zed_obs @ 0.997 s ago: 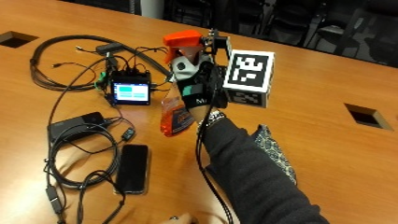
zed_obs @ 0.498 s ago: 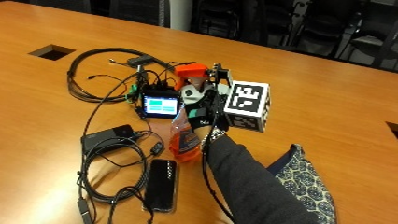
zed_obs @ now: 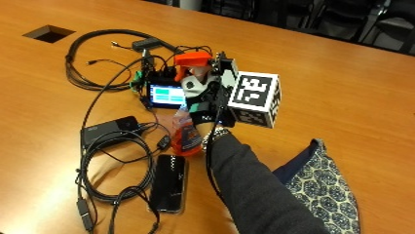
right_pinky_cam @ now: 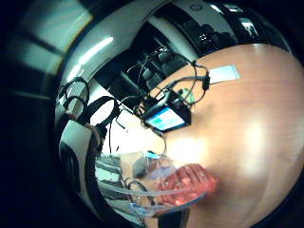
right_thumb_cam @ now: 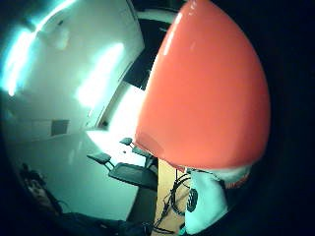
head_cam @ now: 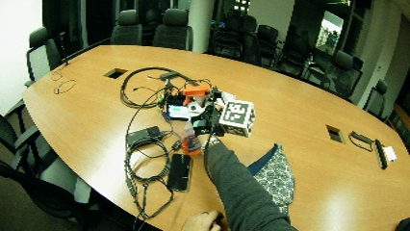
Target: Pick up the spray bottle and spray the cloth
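Observation:
My gloved right hand (zed_obs: pixel 209 100) grips a spray bottle (zed_obs: pixel 187 132) around its neck and holds it upright. The bottle has an orange spray head (zed_obs: pixel 193 59) and a clear body with orange liquid low down. Its base is close to the wooden table (zed_obs: pixel 337 83); I cannot tell whether it touches. The little finger side palm view shows the clear bottle body (right_pinky_cam: pixel 183 186), and the orange head (right_thumb_cam: pixel 206 93) fills the thumb side view. A blue and white patterned cloth (zed_obs: pixel 322 187) lies on the table to the right of my forearm, apart from the bottle. The wide view shows the bottle (head_cam: pixel 191 140), hand (head_cam: pixel 206 119) and cloth (head_cam: pixel 274 174).
A small device with a lit screen (zed_obs: pixel 166 93) sits just behind the bottle among black cables (zed_obs: pixel 97 53). A black power brick (zed_obs: pixel 109 129) and a phone (zed_obs: pixel 170 183) lie to the bottle's left and front. A bare hand (head_cam: pixel 202 222) rests at the table's near edge.
The outside camera has shifted, so its whole picture moved. My hand keeps its grip on the bottle, which stays beside the lit screen.

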The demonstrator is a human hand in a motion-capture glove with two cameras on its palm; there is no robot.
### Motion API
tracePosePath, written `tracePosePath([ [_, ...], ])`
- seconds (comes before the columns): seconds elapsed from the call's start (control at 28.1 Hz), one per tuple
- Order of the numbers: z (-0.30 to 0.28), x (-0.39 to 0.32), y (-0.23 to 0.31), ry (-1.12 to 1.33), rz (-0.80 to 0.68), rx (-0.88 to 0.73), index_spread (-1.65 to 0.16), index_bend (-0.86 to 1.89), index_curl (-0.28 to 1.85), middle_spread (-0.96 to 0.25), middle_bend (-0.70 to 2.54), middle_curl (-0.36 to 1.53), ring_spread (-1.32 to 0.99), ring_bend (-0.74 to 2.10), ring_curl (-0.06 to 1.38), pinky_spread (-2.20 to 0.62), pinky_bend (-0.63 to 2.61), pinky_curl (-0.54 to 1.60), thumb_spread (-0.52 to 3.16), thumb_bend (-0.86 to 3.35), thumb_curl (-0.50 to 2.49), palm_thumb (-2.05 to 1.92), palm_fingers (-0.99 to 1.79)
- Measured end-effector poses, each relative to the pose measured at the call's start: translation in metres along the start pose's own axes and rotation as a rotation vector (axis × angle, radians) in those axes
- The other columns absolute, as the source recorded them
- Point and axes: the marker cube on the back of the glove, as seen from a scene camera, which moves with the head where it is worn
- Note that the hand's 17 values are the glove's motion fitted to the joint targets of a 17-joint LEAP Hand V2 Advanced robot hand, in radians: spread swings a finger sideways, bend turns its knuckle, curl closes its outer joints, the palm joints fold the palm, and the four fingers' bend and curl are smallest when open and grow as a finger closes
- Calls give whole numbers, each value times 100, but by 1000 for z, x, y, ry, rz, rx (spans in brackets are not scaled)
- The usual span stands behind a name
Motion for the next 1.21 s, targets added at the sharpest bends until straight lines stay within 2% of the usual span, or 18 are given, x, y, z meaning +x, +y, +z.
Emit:
tracePosePath([
  [0.25, -13, -8, -1, 5, -51, -3, -25, 33, 59, -21, 58, 52, -22, 72, 47, -32, 48, 42, 54, -3, 77, 92, 140],
  [0.82, -2, 10, 15, 61, 49, -19, -25, 31, 59, -21, 56, 52, -21, 72, 46, -32, 48, 42, 57, -4, 76, 90, 137],
  [0.96, 4, 18, 27, 116, 49, -47, -26, 27, 58, -21, 56, 52, -19, 65, 45, -29, 48, 41, 59, -3, 75, 91, 128],
  [1.07, 12, 25, 39, 165, 52, -117, -27, 20, 55, -21, 55, 51, -19, 60, 43, -18, 37, 39, 63, -3, 73, 90, 104],
  [1.21, 26, 28, 53, 222, 41, -215, -29, 14, 52, -21, 46, 48, -17, 55, 42, -10, 34, 39, 73, -3, 70, 89, 90],
])
